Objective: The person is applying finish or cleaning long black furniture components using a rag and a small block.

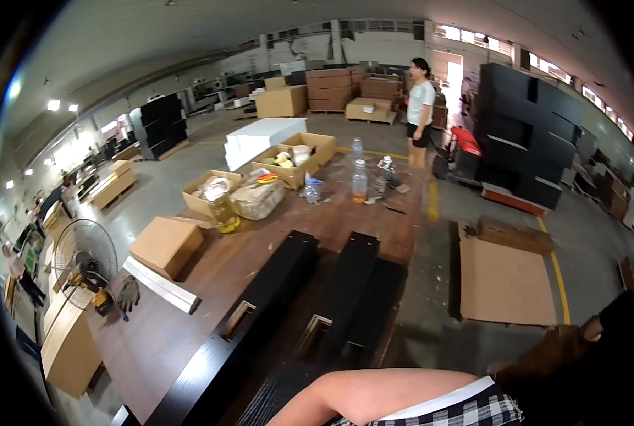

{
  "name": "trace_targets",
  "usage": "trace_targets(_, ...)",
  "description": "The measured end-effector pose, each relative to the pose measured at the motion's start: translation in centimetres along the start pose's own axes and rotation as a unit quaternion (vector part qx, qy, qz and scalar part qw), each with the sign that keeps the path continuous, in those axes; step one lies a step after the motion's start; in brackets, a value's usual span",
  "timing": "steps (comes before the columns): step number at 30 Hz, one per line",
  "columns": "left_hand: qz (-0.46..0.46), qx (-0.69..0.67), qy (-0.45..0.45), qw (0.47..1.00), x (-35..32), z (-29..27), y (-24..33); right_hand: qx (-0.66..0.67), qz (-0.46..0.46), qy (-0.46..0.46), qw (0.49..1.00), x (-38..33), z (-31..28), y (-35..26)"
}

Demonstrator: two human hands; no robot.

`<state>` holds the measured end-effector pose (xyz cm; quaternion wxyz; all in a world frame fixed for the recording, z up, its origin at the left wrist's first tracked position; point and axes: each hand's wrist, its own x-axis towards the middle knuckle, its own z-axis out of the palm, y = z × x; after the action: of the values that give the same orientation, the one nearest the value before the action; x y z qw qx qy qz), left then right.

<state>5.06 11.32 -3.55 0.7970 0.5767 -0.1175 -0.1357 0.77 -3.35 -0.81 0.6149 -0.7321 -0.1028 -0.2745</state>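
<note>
Neither of my hands shows; a bare bent arm with a black-and-white checked sleeve crosses the lower edge, its hand out of the picture. I cannot tell for sure whose arm it is. Just beyond it, long black boards lie lengthwise on a brown worktable. The left one and a second black board each have a rectangular cutout. Beside the second, a lower black piece lies against its right side.
Further up the table are open cartons, a wrapped bundle, a jar of yellow liquid and bottles. At left are a closed carton, white strips, a glove, a drill and a fan. A person stands beyond.
</note>
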Motion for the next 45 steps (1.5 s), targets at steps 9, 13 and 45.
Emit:
trace_targets(9, 0.013, -0.008, -0.049, 0.999, 0.1, 0.3, 0.0, 0.001, 0.023, -0.009, 1.0, -0.4, 0.2, 1.1)
trace_targets(13, 0.019, -0.01, -0.059, 0.998, 0.1, -0.2, 0.0, -0.013, 0.017, -0.01, 1.0, -0.5, 0.3, 1.0)
trace_targets(45, 0.094, -0.053, 0.039, 0.993, -2.0, -7.8, 0.4, -0.046, 0.004, -0.02, 0.999, -0.6, 0.0, 0.4)
